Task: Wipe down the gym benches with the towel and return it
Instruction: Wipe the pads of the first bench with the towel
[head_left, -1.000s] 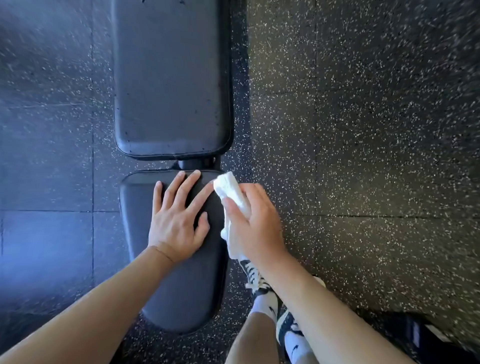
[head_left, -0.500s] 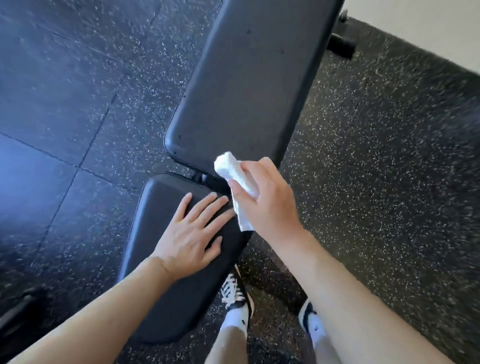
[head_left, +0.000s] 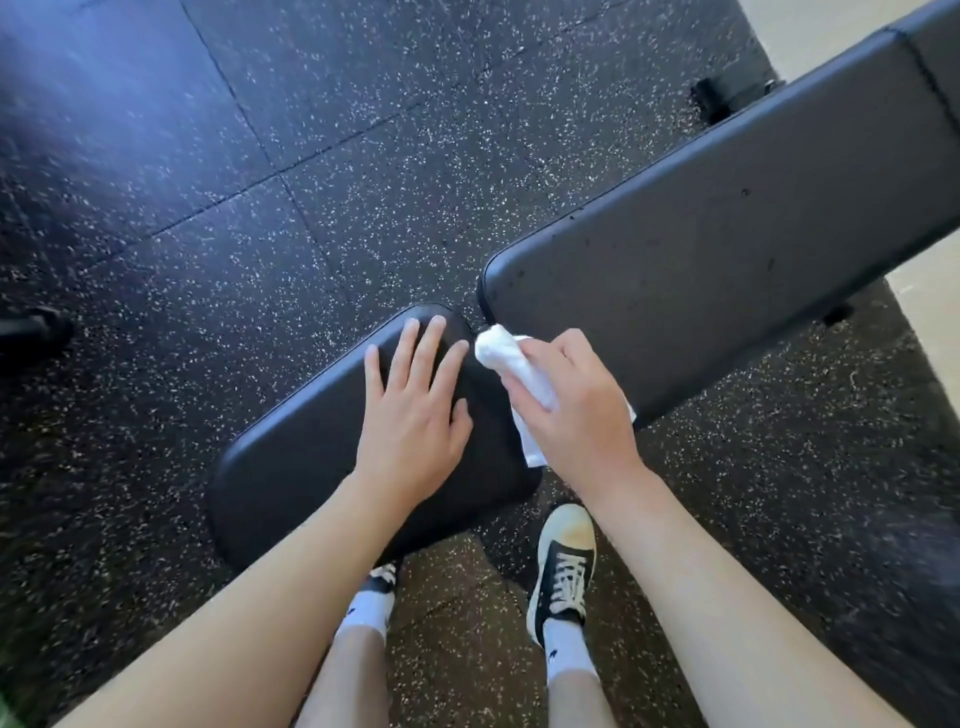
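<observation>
A black padded gym bench runs from lower left to upper right: a short seat pad (head_left: 296, 467) near me and a long back pad (head_left: 727, 270) beyond it. My left hand (head_left: 415, 415) lies flat, fingers spread, on the far end of the seat pad. My right hand (head_left: 576, 410) grips a bunched white towel (head_left: 506, 358) at the gap between the two pads, over the seat pad's right edge. Part of the towel hangs below my palm.
Black speckled rubber floor tiles (head_left: 260, 208) lie all around. My two feet in black-and-white sneakers (head_left: 563, 566) stand just below the seat pad. A bench foot (head_left: 727, 96) shows at the upper right, and pale flooring (head_left: 924, 306) borders the mat on the right.
The view has swung, so the bench now runs diagonally to the upper right. My left hand stays flat on the seat pad. My right hand still holds the towel by the pad gap.
</observation>
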